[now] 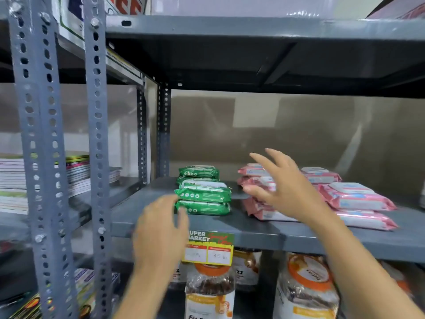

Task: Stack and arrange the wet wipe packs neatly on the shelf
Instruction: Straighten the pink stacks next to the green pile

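Green wipe packs (203, 194) between open hands, left (161, 229), right (282, 187)

Green packs (203, 194), pink packs (349, 199), grey shelf (253, 229), blurred, seemingly empty hands (285, 187)

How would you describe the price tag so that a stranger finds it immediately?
Start at the grey shelf carrying the green packs and pink packs. On its front edge, under the green packs, hangs the price tag: the only yellow, red and green card there.
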Action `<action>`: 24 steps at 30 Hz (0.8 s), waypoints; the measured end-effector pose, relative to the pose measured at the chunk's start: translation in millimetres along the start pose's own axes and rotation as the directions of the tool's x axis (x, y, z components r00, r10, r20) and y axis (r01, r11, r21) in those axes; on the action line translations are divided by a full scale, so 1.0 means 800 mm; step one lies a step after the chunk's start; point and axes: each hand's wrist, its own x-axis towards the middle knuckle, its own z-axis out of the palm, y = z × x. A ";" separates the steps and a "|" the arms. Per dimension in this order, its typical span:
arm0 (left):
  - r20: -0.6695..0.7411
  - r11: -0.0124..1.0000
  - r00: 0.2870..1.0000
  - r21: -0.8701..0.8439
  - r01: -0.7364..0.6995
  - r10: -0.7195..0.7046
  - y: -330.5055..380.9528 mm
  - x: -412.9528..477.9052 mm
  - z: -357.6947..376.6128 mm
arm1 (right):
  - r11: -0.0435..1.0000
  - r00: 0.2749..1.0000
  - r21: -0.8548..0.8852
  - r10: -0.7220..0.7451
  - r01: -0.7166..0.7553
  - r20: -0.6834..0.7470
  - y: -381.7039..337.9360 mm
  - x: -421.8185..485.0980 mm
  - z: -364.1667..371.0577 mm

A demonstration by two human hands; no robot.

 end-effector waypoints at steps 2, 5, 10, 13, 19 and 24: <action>0.021 0.983 0.984 -0.059 -0.175 0.176 0.052 -0.039 0.020 | 0.994 0.992 -0.076 0.084 -0.078 0.089 0.039 -0.013 -0.008; 0.162 0.943 0.929 -0.035 -0.331 0.332 0.104 -0.072 0.066 | 0.986 0.964 -0.092 0.159 -0.142 0.214 0.071 -0.026 -0.001; 0.256 0.932 0.911 0.079 -0.354 0.324 0.110 -0.080 0.105 | 0.990 0.962 -0.037 0.141 -0.136 0.234 0.083 -0.039 0.021; 0.236 0.923 0.911 0.105 -0.370 0.338 0.107 -0.080 0.112 | 0.990 0.962 -0.013 0.141 -0.142 0.233 0.084 -0.035 0.021; 0.207 0.922 0.917 0.116 -0.370 0.342 0.112 -0.081 0.110 | 0.988 0.955 0.012 0.144 -0.152 0.258 0.079 -0.028 0.022; 0.210 0.925 0.921 0.127 -0.359 0.329 0.110 -0.082 0.111 | 0.988 0.953 -0.004 0.152 -0.157 0.263 0.073 -0.027 0.024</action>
